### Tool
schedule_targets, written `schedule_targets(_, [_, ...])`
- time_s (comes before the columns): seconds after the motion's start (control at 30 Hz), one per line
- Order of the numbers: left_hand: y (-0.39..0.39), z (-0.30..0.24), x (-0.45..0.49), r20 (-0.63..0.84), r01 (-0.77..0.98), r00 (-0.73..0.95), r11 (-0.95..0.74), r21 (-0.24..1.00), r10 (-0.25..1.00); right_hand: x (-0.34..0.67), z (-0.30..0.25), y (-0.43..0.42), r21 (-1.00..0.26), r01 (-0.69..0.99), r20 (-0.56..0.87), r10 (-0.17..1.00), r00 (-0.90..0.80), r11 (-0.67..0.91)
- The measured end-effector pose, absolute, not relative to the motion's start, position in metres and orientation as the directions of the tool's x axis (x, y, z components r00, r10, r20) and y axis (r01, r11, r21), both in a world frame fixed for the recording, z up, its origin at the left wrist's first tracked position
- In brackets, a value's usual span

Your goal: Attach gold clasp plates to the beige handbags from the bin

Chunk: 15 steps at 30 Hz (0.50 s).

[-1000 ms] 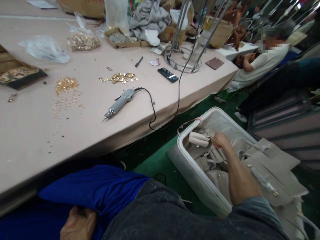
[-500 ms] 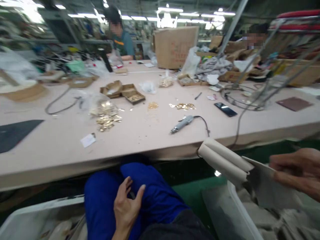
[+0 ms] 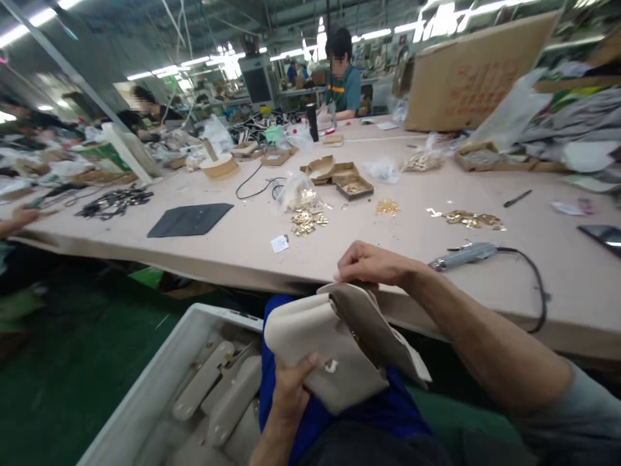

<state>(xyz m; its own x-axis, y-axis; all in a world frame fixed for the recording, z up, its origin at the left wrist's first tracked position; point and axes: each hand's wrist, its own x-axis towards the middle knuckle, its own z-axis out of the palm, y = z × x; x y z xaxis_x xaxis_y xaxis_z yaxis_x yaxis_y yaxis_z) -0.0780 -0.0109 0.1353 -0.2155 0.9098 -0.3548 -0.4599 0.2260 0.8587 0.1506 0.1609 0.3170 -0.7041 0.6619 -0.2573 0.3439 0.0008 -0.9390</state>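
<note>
A beige handbag [image 3: 310,330] with its grey-brown flap [image 3: 359,317] lifted lies tilted over my lap. My left hand [image 3: 294,382] grips its lower left side, thumb across the front panel near a small pale fitting [image 3: 331,366]. At the flap's far edge, by the table front, my right hand [image 3: 366,262] is closed with fingers bent onto it; the fingertips are partly hidden. Beyond my right forearm lies a grey electric screwdriver [image 3: 463,255] with its cord. Gold metal pieces [image 3: 308,220] spill from a clear bag on the table.
At lower left stands a white bin [image 3: 140,375] holding beige bags. The long table [image 3: 233,252] carries a dark sheet [image 3: 189,220], small cardboard boxes [image 3: 354,184], more gold parts [image 3: 473,220] and a phone [image 3: 604,236]. A co-worker [image 3: 342,77] sits across; another person's hand [image 3: 24,217] is far left.
My view has swung left. The handbag has come from the right side to over my lap. My left hand, open before, now grips it; my right hand has moved to its flap.
</note>
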Motion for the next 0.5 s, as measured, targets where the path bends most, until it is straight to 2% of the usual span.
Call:
schedule_targets(0.1, [-0.03, 0.12, -0.086, -0.543, -0.697, -0.296, 0.211, 0.685, 0.786, 0.121, 0.263, 0.169, -0.953, 0.303, -0.212, 0.751, -0.625, -0.018])
schedule_targets(0.2, [-0.051, 0.101, -0.089, -0.661, -0.804, -0.327, 0.168, 0.57, 0.675, 0.112, 0.211, 0.151, -0.881, 0.44, -0.122, 0.817, -0.563, 0.172])
schedule_targets(0.3, [-0.07, 0.084, -0.085, -0.701, -0.849, -0.274, 0.176, 0.498, 0.658, 0.111, 0.161, 0.123, -0.775, 0.546, -0.019, 0.852, -0.523, 0.318])
schedule_targets(0.4, [-0.085, 0.078, -0.081, -0.753, -0.801, -0.068, 0.414, 0.432, 0.655, 0.105, 0.121, 0.1, -0.613, 0.699, 0.085, 0.91, -0.405, 0.368])
schedule_targets(0.43, [-0.088, 0.08, -0.082, -0.746, -0.743, 0.006, 0.503, 0.442, 0.665, 0.102, 0.111, 0.094, -0.557, 0.737, 0.143, 0.918, -0.369, 0.383])
schedule_targets(0.5, [-0.093, 0.092, -0.087, -0.68, -0.575, 0.133, 0.615, 0.54, 0.721, 0.097, 0.097, 0.087, -0.467, 0.758, 0.284, 0.889, -0.358, 0.454])
